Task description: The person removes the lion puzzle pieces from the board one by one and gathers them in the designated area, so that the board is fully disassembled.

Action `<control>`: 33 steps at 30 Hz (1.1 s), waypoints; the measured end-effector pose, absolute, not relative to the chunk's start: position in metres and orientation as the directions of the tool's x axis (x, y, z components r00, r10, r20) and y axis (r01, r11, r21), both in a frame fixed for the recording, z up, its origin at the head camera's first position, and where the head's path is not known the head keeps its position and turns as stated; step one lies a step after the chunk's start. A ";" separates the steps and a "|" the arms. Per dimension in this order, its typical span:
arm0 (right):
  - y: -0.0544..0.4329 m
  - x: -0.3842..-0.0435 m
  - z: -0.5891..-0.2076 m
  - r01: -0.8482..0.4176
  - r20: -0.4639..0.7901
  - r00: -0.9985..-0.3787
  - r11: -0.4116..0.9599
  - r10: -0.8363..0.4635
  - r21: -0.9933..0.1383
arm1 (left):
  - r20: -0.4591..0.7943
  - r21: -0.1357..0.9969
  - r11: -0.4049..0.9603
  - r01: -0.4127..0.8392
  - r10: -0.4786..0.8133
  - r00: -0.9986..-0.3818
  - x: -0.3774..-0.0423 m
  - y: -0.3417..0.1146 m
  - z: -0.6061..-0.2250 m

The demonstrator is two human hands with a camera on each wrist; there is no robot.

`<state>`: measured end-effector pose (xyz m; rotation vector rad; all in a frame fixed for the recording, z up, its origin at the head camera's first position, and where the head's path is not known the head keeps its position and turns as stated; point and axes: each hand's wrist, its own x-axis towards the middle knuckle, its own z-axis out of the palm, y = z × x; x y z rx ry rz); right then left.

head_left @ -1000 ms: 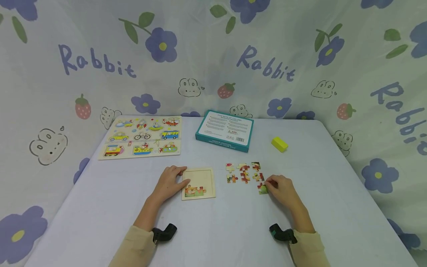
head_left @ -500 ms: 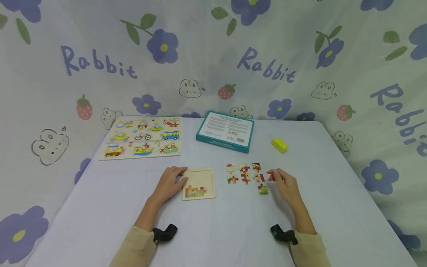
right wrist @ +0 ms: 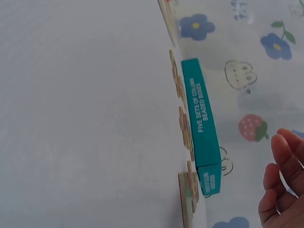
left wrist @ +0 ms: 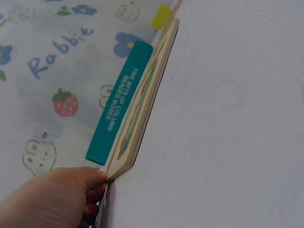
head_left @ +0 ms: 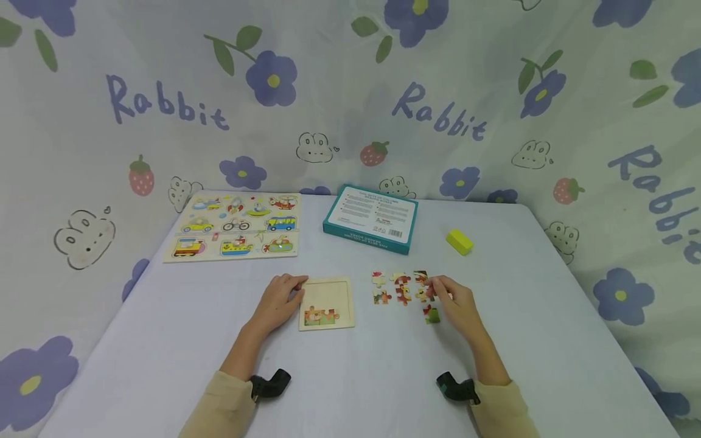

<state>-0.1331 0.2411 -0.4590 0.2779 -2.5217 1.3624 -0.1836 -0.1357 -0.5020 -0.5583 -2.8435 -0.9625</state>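
My left hand [head_left: 277,300] holds the left edge of a small square wooden puzzle tray [head_left: 334,294], fingertips by its upper left corner. In the left wrist view the thumb lies at the tray's corner with the other fingers curled below. Joined jigsaw pieces [head_left: 320,316] fill the tray's lower left part. Right of the tray, several loose jigsaw pieces [head_left: 402,295] lie in rows. My right hand [head_left: 457,301] hovers at the right column, fingertips overlapping a piece there. The right wrist view shows its fingers loosely bent with nothing between them. A green-and-red piece [head_left: 431,315] lies below that column.
Behind lies a teal box [head_left: 369,219] with a white printed face. A wooden vehicle puzzle board [head_left: 232,228] is at the back left, and a yellow block [head_left: 459,241] at the back right. A patterned curtain hangs behind the white-covered table [head_left: 356,383].
My right hand leaves the lowest loose piece, drawing back up and right, then comes in left over the right column. The left hand stays at the tray, and the view tilts slightly.
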 end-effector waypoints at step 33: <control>0.143 -0.164 -0.455 -0.559 0.276 -0.806 0.518 -0.524 -0.647 | 0.209 0.562 0.748 0.354 0.286 -0.935 -0.182 -0.135 -0.507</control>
